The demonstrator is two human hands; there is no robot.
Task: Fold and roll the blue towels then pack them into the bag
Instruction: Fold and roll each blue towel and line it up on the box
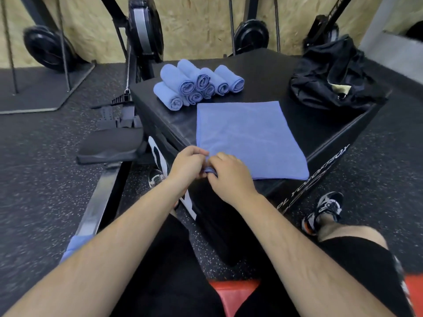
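Nearest to us is a red pad (pixel 233 294), seen between the person's legs in black shorts. Low on the left a piece of blue cloth (pixel 75 247) lies on the rail of a rowing machine; part of it is hidden by the forearm.

Both bare forearms reach forward and meet at the near corner of the tabletop (pixel 263 72), which is the top of a black padded box. The left hand (pixel 187 165) and the right hand (pixel 229 177) are side by side and touching. The fingers of both are curled and pinch the near left corner of the flat blue towel (pixel 249 138), where we see a small bunched or rolled edge between them.

The rest of this towel lies smooth on the tabletop, its near edge along the rim of the box. Just beyond its far left corner sits the heap of rolled towels (pixel 196 84), stacked in two layers with their spiral ends facing us.

At the far right of the tabletop, well apart from the heap, rests the black bag (pixel 329 74), slumped and crumpled.

To the left of the box we note the rowing machine's seat (pixel 112 143) above the speckled floor (pixel 45 191). A shoe (pixel 325 211) stands to the right. Farthest away are dark flywheels (pixel 144 30) against a chipboard wall (pixel 194 26).
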